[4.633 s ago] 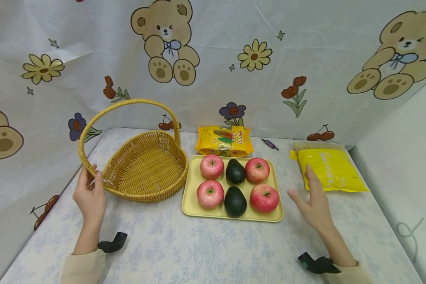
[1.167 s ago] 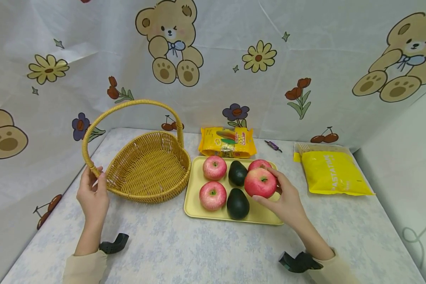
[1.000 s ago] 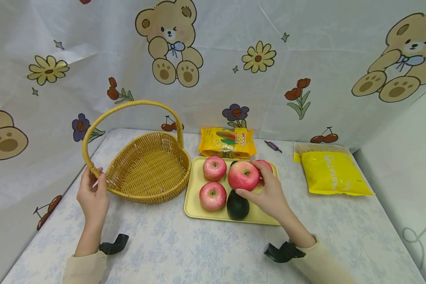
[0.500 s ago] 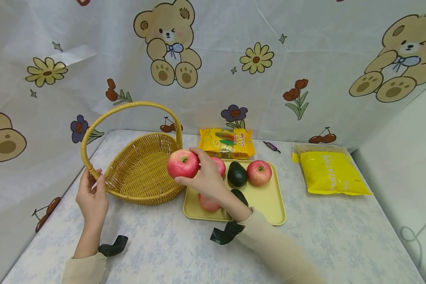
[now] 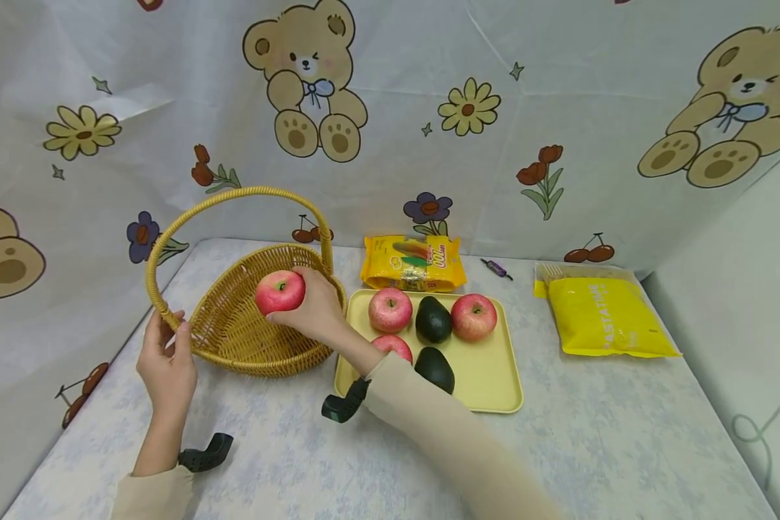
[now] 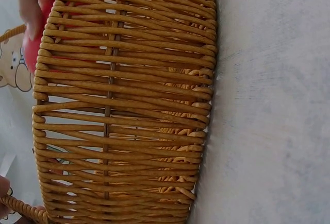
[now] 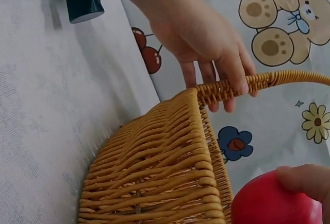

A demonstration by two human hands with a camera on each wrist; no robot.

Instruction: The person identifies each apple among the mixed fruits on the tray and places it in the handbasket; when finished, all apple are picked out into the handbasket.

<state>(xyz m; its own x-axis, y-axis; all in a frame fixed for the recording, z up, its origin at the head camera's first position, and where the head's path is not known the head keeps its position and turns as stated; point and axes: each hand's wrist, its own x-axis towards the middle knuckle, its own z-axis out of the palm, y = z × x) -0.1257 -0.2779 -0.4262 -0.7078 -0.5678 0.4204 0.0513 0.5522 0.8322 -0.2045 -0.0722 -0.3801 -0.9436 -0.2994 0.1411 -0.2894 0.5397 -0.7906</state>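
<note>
My left hand grips the lower left end of the handle of a wicker basket; in the right wrist view its fingers curl round the handle. With my right hand I hold a red apple over the basket's opening, thumb in front and fingers behind. The apple also shows beyond the weave in the left wrist view. To the right, a yellow tray bears three apples, one of them a red apple, and two avocados, one a dark avocado. My right forearm partly covers the tray's near left corner.
Behind the tray lies a yellow snack packet, with a small purple wrapped piece beside it. A yellow pasta bag lies at the right. A printed curtain hangs along the table's back.
My right hand has picked the apple from the tray's near right corner and carried it left over the tray to above the basket. The left hand has kept its grip on the handle.
</note>
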